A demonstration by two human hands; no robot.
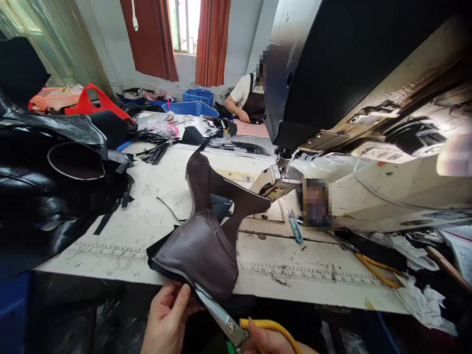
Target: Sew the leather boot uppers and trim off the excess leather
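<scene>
A dark brown leather piece [199, 236] with an opening near its upper part lies across the sewing table, its lower edge at the table's front. At that edge, my left hand [171, 312] pinches the black lining [162, 265] between thumb and fingers. My right hand [273, 341] grips scissors [226, 319] with yellow handles. Their blades point up and left along the leather's lower edge, close to my left fingertips. The blade tips are partly hidden by the material.
A sewing machine head [317, 73] overhangs the right side. Blue thread snips [295, 226] and yellow-handled scissors [379, 270] lie on the right. Glossy black leather pieces [55, 196] are piled at left. Across the table sits another person [247, 96], near a blue basket [199, 97].
</scene>
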